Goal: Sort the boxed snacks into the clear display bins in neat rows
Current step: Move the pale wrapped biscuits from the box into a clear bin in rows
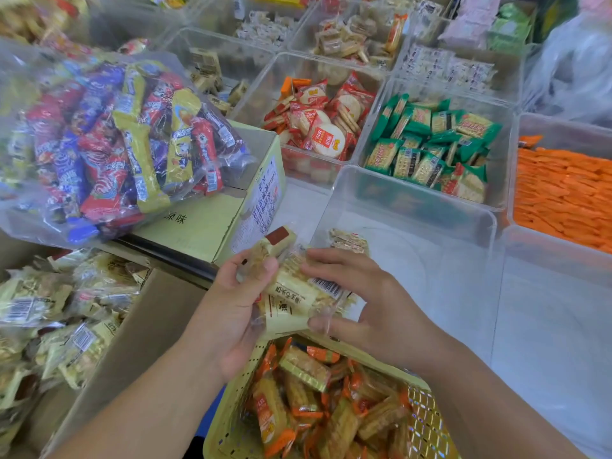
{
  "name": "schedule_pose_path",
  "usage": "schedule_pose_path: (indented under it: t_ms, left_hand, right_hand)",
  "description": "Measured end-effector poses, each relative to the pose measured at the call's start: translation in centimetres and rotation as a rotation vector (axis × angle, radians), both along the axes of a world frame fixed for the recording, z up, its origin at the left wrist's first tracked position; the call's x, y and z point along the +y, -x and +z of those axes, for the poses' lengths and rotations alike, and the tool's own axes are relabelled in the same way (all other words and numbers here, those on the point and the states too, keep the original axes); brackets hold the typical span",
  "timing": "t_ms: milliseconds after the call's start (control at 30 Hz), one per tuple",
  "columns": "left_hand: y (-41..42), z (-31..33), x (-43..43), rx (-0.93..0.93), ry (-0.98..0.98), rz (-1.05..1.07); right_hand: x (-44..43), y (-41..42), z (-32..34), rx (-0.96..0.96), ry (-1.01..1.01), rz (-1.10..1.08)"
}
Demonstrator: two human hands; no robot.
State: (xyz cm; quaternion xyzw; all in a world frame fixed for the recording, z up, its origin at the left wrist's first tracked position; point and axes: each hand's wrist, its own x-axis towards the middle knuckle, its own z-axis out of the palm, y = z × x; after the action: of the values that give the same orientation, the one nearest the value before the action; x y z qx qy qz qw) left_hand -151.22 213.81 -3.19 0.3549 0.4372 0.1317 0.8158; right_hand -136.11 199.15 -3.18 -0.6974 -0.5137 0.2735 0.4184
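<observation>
Several cream packets point(291, 294) are pinched between left hand point(238, 303) and right hand point(371, 299), both grips curled, squared for the clear bin point(414, 270)

One left hand point(235, 313), one right hand point(377, 303), one bundle of packets point(291, 293), one yellow basket point(228, 422), one pale carton point(198, 226).

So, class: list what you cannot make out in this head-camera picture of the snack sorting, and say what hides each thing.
Head view throughout.
Number of cream packets held: the left hand and right hand cover the stack.
Label print on the carton: too small to read.
Orange-packet bin: cut off by the right edge.
Yellow basket: cut off by the bottom edge.
White packets at the far right: blurred.
</observation>
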Motion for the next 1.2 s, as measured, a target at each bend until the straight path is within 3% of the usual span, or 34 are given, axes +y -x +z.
schedule_pose_path:
  t_ms: [200, 300, 433, 600, 667, 800, 1000, 1200]
  left_hand:
    - [0.2, 0.0, -0.5, -0.012, -0.006, -0.056]
    - [0.0, -0.5, -0.9, 0.04, -0.121, 0.008]
    - [-0.3, -0.7, -0.9, 0.046, -0.253, 0.02]
    - [-0.9, -1.0, -1.6, 0.044, -0.296, -0.125]
    - [-1.2, -1.1, -1.7, 0.059, -0.303, -0.11]
    - [-1.7, -1.8, -1.2, 0.071, -0.282, -0.022]
    - [-2.1, -2.6, 0.0, 0.095, -0.309, 0.017]
    - [-1.5, -3.4, 0.1, 0.069, -0.271, 0.053]
  right_hand:
    - [-1.0, -0.4, -0.6, 0.41, -0.15, -0.399]
    - [-1.2, -0.8, -0.7, 0.533, -0.117, -0.626]
    - [-1.3, -1.0, -0.7, 0.708, 0.043, -0.508]
    - [-0.7, -0.5, -1.7, 0.505, 0.107, -0.6]
    - [-0.9, -0.9, -1.9, 0.518, 0.079, -0.544]
    - [-1.6, -2.9, -1.8, 0.752, 0.079, -0.342]
    - [-1.7, -7.9, -2.3, 1.038, 0.004, -0.416]
    - [1.5, -13.3, -4.8, 0.751, 0.294, -0.428]
